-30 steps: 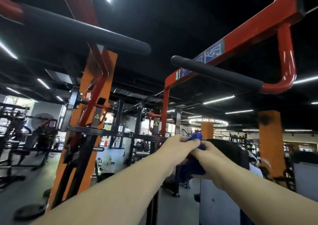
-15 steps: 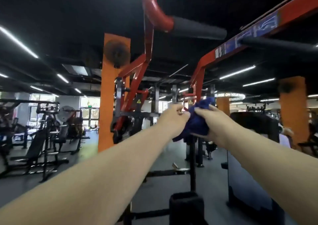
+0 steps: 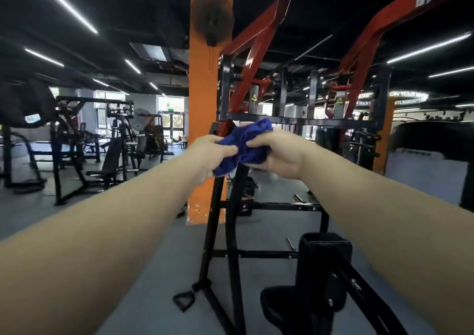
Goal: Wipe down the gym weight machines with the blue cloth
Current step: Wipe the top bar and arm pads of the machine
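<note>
Cloth: you hold the blue cloth (image 3: 243, 143) bunched in front of the machine's black crossbar (image 3: 320, 122), left hand (image 3: 211, 154) and right hand (image 3: 278, 155) both pinching it, likely regathering it before wiping. It touches no machine part yet. No containers in view.

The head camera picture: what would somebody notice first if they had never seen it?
Probably the bunched bright blue cloth in the middle, gripped by the left hand and the right hand at arm's length. Right behind stands a tall orange pillar, and a weight machine with slanted red arms on a black frame fills the centre and right.
</note>
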